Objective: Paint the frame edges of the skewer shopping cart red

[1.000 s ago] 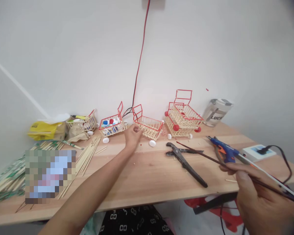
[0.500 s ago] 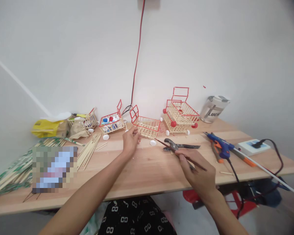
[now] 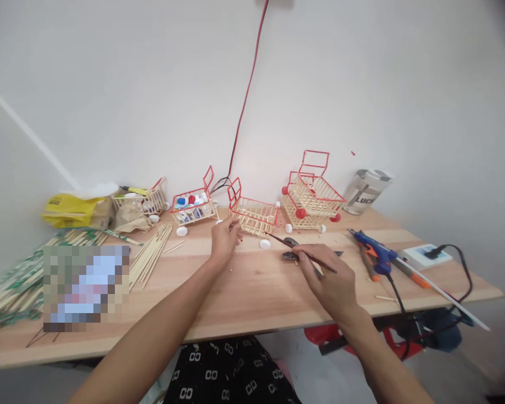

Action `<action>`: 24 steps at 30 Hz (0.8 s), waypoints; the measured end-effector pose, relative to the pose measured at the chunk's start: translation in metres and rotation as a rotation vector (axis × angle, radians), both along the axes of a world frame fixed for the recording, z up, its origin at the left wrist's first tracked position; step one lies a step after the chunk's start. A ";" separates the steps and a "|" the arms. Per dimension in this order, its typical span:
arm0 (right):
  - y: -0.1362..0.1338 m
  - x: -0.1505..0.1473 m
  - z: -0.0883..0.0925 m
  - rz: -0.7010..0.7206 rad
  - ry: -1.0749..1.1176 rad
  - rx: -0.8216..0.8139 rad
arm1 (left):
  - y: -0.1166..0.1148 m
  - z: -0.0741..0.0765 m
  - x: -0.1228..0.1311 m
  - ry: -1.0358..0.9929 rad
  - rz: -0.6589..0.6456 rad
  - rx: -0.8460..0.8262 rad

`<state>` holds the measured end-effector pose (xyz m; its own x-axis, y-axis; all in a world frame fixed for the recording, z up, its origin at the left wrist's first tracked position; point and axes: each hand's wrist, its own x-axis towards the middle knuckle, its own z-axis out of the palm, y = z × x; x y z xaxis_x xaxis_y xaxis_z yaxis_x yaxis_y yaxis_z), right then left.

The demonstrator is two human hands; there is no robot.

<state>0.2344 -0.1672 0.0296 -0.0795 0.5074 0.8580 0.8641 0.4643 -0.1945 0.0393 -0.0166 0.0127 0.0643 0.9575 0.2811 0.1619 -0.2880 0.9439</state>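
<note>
My left hand (image 3: 226, 238) is closed at the near left corner of a small stick-built shopping cart (image 3: 256, 217), its fingers gripping the frame there. The cart has red upper rails, a red handle and white round wheels. In my right hand (image 3: 330, 278) is a thin dark paintbrush (image 3: 309, 255), held like a pen, with its tip at the cart's lower near right corner, above a white wheel (image 3: 265, 244). Whether the tip touches is too small to tell. Dark-jawed pliers (image 3: 292, 255) lie partly hidden behind the right hand.
Two stacked carts (image 3: 313, 196), a white jar (image 3: 368, 191), a blue glue gun (image 3: 372, 249) and a power strip (image 3: 427, 253) stand to the right. On the left are a cart with bottle caps (image 3: 192, 207), loose sticks (image 3: 151, 255), a yellow bag (image 3: 73, 212) and a blurred-out patch.
The view has shifted slightly. My right hand has moved a little left, bringing the brush tip closer to the cart. My left hand keeps its hold.
</note>
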 end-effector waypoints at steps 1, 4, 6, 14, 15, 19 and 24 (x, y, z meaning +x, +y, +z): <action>0.000 0.000 0.001 -0.008 0.003 0.010 | 0.000 0.000 0.000 0.012 0.000 0.004; -0.002 0.000 0.006 -0.028 0.008 0.036 | 0.000 0.001 -0.001 0.040 -0.004 0.008; -0.006 -0.001 0.009 -0.025 -0.001 0.048 | 0.000 0.001 -0.002 0.045 -0.006 0.005; -0.011 -0.006 0.003 0.008 -0.046 0.004 | 0.000 0.001 -0.003 0.039 -0.025 -0.004; -0.009 -0.006 0.001 0.004 -0.051 -0.012 | 0.000 0.001 -0.003 0.041 -0.027 -0.003; -0.004 -0.005 0.002 -0.016 -0.025 -0.009 | 0.002 -0.001 -0.003 0.027 -0.030 -0.006; -0.009 -0.007 0.009 -0.003 -0.011 0.073 | 0.002 -0.001 -0.003 0.043 -0.032 -0.009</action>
